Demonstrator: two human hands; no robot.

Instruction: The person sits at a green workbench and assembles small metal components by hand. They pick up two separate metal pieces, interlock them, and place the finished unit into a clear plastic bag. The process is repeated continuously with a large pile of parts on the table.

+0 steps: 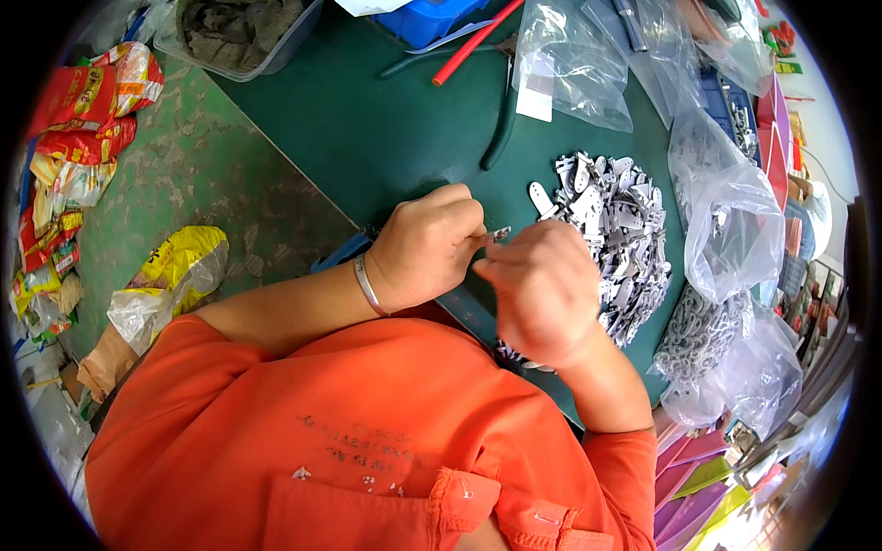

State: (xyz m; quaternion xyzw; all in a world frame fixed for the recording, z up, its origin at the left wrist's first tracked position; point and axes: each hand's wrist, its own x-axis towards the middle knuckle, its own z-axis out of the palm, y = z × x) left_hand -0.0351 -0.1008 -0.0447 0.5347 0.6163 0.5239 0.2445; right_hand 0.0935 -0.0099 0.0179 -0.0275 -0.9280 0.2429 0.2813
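Note:
My left hand (pixel 427 246) is closed, thumb and fingers pinching a small silvery metal piece (pixel 499 235) whose end sticks out toward my right hand. My right hand (pixel 547 292) is curled shut close beside that piece, slightly blurred; whatever its fingers hold is hidden. Just beyond and to the right of it lies a heap of small silver metal parts (pixel 634 248) with rounded, holed ends. A few more parts show below my right wrist, near the table edge.
On the green table (pixel 322 110) lie dark-handled pliers (pixel 501 124), a red rod (pixel 473 44) and clear plastic bags (pixel 574 64). A tub of grey material (pixel 241 37) and a blue tray (pixel 427 20) stand at the back. A bag of metal rings (pixel 703 335) sits right.

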